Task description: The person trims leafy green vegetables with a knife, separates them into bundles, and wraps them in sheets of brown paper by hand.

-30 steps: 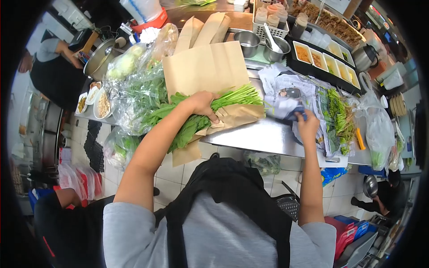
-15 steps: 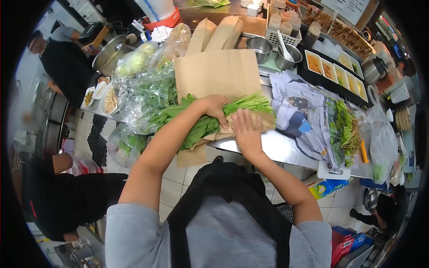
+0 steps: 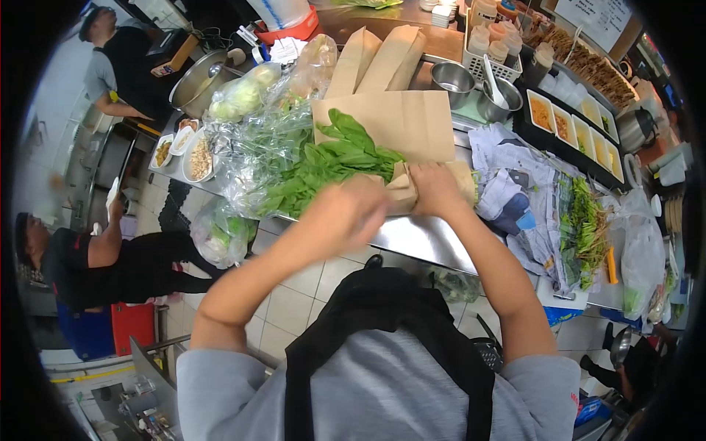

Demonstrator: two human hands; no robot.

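Observation:
A bunch of leafy greens (image 3: pixel 338 156) lies on the counter, its leaves pointing left. Brown paper (image 3: pixel 401 187) is folded round its stem end, and a flat upper part of the sheet (image 3: pixel 390 121) spreads behind. My right hand (image 3: pixel 437 187) grips the folded paper over the stems. My left hand (image 3: pixel 353 213) is raised in front of the leaves, off the paper; motion smears its fingers, so whether it holds anything does not show. Two finished paper-wrapped bundles (image 3: pixel 390 59) lie behind the sheet.
Plastic-bagged greens (image 3: pixel 254 158) and bowls (image 3: pixel 198 160) lie left. On the right are newspaper (image 3: pixel 507 191) with loose greens (image 3: pixel 585 235), metal pots (image 3: pixel 452 82), and a black tray (image 3: pixel 526 128) of food containers. Co-workers (image 3: pixel 81 261) stand at the left.
My left hand has let go of the bunch and lifted toward me, uncovering the leaves. My right hand has closed on the folded paper. The view has shifted left.

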